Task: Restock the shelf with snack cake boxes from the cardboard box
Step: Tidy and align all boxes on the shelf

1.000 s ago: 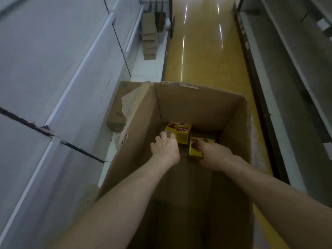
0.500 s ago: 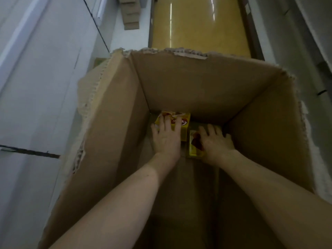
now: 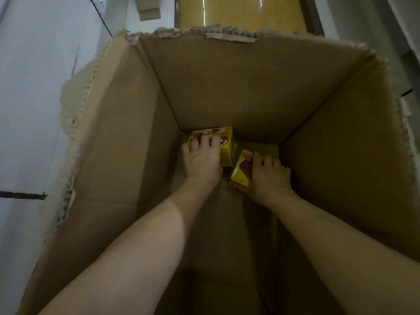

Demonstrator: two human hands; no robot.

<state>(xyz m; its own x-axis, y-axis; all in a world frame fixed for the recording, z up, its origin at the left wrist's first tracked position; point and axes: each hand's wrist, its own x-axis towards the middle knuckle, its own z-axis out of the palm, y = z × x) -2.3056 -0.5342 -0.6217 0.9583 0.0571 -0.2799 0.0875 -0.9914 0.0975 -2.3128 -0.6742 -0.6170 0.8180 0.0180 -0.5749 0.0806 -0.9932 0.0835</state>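
Observation:
Both my arms reach deep into a large open cardboard box (image 3: 238, 83) with torn rims. At its bottom far end lie two yellow snack cake boxes. My left hand (image 3: 202, 160) lies over the left snack cake box (image 3: 227, 144), fingers curled over its top. My right hand (image 3: 270, 176) grips the right snack cake box (image 3: 242, 172), which is tilted up on one edge. Most of the cardboard box floor nearer to me is bare and dark.
A white shelf unit (image 3: 34, 87) runs along the left, close to the cardboard box. A yellow aisle floor (image 3: 238, 12) stretches ahead, with stacked flat cartons (image 3: 147, 7) at the far left. Grey shelving (image 3: 404, 30) borders the right side.
My head has come closer and lower over the cardboard box. The right snack cake box has tipped up in my right hand. My left hand stays over the left one.

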